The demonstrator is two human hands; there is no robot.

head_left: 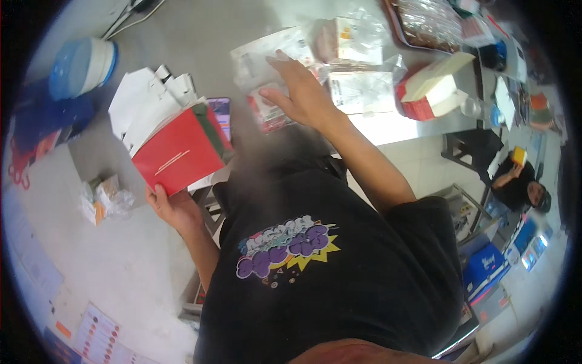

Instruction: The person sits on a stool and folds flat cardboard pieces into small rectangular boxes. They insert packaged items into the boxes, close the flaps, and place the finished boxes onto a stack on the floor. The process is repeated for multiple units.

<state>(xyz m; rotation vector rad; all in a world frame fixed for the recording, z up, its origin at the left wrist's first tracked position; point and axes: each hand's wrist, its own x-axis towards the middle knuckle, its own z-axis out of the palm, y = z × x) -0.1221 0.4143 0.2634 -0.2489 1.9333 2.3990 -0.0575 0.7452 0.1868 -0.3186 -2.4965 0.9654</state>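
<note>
My left hand (pixel 176 212) grips the lower edge of a red cardboard box (pixel 179 151) with a dark green side. Its white flaps (pixel 136 103) stand open at the top. Over the metal table, my right hand (pixel 303 94) has its fingers apart and holds nothing. Beneath and beside those fingers are a clear-wrapped white packet (pixel 276 51) and a red-and-white packet (pixel 270 112); whether the fingers touch them, I cannot tell. Just right of that hand lie a white packet in clear wrap (pixel 362 91) and a white-and-yellow one (pixel 359 41).
A phone (pixel 223 112) lies behind the red box. An opened red-and-cream box (pixel 430 97) and a clear bottle (pixel 471 108) stand right. A tray (pixel 397 27) holds plastic-wrapped goods. Left are a blue-and-white tub (pixel 85 67) and a plastic bag (pixel 109 200). Another person (pixel 512 191) holds something yellow.
</note>
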